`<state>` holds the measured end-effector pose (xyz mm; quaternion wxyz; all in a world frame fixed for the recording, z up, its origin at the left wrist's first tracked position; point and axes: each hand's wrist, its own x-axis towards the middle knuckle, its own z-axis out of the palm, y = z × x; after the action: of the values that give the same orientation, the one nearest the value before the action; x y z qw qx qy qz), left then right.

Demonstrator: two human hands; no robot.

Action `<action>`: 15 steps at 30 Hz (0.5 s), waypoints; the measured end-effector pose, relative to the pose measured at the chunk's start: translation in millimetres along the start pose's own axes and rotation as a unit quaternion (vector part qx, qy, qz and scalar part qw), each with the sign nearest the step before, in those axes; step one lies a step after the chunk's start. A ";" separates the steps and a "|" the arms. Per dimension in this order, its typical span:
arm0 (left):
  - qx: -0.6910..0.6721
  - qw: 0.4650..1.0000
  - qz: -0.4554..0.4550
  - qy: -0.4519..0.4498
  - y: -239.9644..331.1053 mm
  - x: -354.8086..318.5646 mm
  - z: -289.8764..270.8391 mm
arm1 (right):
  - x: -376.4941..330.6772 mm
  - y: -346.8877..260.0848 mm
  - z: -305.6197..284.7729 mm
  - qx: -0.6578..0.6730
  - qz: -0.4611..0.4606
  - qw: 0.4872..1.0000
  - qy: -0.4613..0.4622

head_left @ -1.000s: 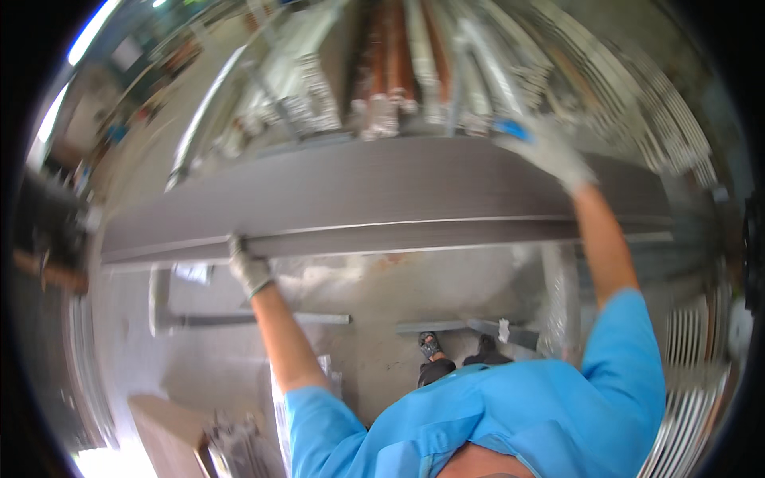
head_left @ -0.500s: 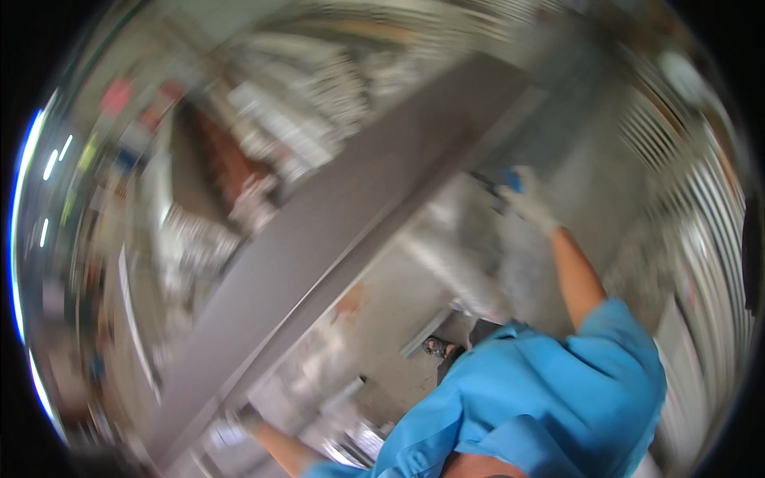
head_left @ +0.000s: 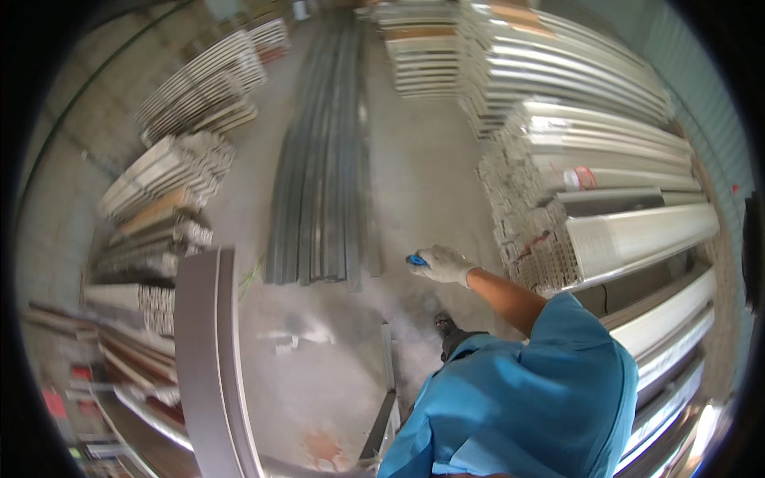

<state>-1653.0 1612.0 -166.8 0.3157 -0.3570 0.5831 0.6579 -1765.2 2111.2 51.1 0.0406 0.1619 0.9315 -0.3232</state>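
My right hand [head_left: 442,265], in a pale work glove, reaches forward over the floor with its fingers closed on a small blue tool [head_left: 416,260]. Most of that tool is covered by the fingers, so its exact kind does not show. To the left, a long dark brown panel [head_left: 199,342] with a pale edge strip rises from the lower rim of the head view. My left hand is out of sight. A bundle of long grey metal profiles [head_left: 323,175] lies on the floor ahead of my right hand.
Stacks of white profiles [head_left: 606,159] line the wall on the right. More stacked profiles [head_left: 163,179] stand along the left side. A narrow metal bar [head_left: 388,358] is near my foot [head_left: 444,321]. A reddish stain [head_left: 321,448] marks the concrete floor [head_left: 434,175].
My view has swung round, and the panel now stands at the left instead of crossing the middle. My left hand has left the view. The blue tool stays in my right hand.
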 end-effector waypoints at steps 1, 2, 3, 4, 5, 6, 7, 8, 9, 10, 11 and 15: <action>0.018 1.000 -0.001 -0.014 15.3 13.0 28.8 | 0.9 14.6 -15.6 0.025 0.036 0.999 0.012; 0.030 0.999 -0.003 -0.033 31.5 25.8 56.9 | 2.9 30.2 -33.4 0.047 0.063 0.996 0.033; 0.032 0.998 -0.004 -0.055 51.2 38.0 83.7 | 8.4 44.9 -51.0 0.066 0.090 0.993 0.051; 0.023 0.996 -0.007 -0.087 72.2 48.1 110.1 | 12.6 60.7 -68.1 0.128 0.123 0.983 0.036; 0.013 0.991 -0.019 -0.132 97.1 58.6 138.7 | 14.9 76.5 -83.3 0.188 0.156 0.970 0.016; 0.024 0.985 -0.034 -0.165 130.6 70.8 168.3 | 18.6 92.7 -95.9 0.240 0.180 0.954 -0.001; 0.098 0.987 0.101 -0.083 141.3 70.1 200.3 | 20.6 106.8 -105.8 0.243 0.176 0.953 0.031; 0.127 0.980 0.118 -0.101 165.9 73.6 232.0 | 25.8 119.6 -113.7 0.270 0.194 0.943 0.037; 0.158 0.968 0.142 -0.135 191.5 74.6 259.3 | 31.2 131.2 -119.0 0.281 0.208 0.936 0.046; 0.207 0.951 0.163 -0.161 215.3 76.0 290.9 | 39.1 141.9 -124.0 0.278 0.220 0.933 0.057; 0.223 0.943 0.170 -0.178 234.5 75.1 322.2 | 48.8 149.1 -126.9 0.244 0.190 0.947 0.082; 0.317 0.865 0.221 -0.321 303.8 82.2 469.5 | 111.7 167.1 -152.4 0.126 0.084 0.979 0.139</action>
<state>-1998.2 2041.4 -40.5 0.4281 0.1310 0.6900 0.5687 -1811.4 2359.2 52.7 -0.0835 0.2868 0.8628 -0.4079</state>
